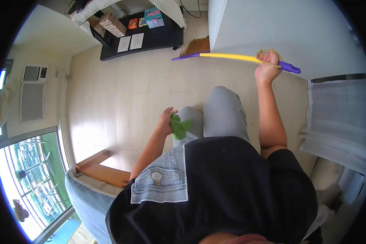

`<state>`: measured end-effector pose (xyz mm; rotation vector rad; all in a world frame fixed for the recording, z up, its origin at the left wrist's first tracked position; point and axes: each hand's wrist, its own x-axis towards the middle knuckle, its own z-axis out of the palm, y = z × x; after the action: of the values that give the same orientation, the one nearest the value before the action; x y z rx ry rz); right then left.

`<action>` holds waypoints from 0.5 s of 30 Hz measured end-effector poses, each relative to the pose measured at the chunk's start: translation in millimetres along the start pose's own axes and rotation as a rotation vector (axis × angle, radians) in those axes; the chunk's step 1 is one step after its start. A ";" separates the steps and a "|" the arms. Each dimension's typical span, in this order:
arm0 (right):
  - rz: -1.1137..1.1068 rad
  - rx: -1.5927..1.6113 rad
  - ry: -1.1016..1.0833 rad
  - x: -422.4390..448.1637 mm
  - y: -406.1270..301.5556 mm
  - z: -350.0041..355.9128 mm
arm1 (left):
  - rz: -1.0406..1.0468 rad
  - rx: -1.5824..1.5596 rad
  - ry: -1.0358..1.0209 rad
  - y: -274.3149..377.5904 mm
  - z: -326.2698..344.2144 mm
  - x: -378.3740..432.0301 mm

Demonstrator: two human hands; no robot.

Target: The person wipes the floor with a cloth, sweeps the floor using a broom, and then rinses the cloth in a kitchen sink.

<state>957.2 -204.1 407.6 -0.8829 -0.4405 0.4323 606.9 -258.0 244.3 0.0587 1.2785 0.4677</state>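
Note:
My right hand [269, 64] is closed around the upper end of a broom [228, 56] with a yellow handle and purple end pieces. A yellowish cord loop hangs about that wrist and handle. The broom's brown bristles [196, 45] lie beside the corner of a white panel, close to the floor. Beside my left knee, my left hand [165, 120] holds a crumpled green cloth [180, 125], its fingers partly hidden behind it.
A low black table [163, 36] carries a stacked wooden block tower [112, 24], small boxes and two printed sheets. A white panel [280, 33] stands at right. A wooden-framed seat [109, 172] is at lower left, near a window [33, 174]. White curtains [338, 106] hang at right.

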 end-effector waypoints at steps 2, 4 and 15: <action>0.035 -0.026 -0.012 -17.2 -34.7 -21.5 | 0.058 0.060 -0.030 12.0 12.6 -4.8; 0.029 -0.032 0.010 -30.4 -63.0 -46.4 | 0.110 0.124 -0.056 20.6 30.5 -10.6; -0.127 -0.142 0.104 7.7 -179.4 -168.1 | 0.140 0.259 -0.109 39.6 83.6 -26.3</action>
<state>1084.9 -407.6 460.0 -1.0037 -0.4323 0.2392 667.1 -214.0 305.1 0.3887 1.2263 0.4107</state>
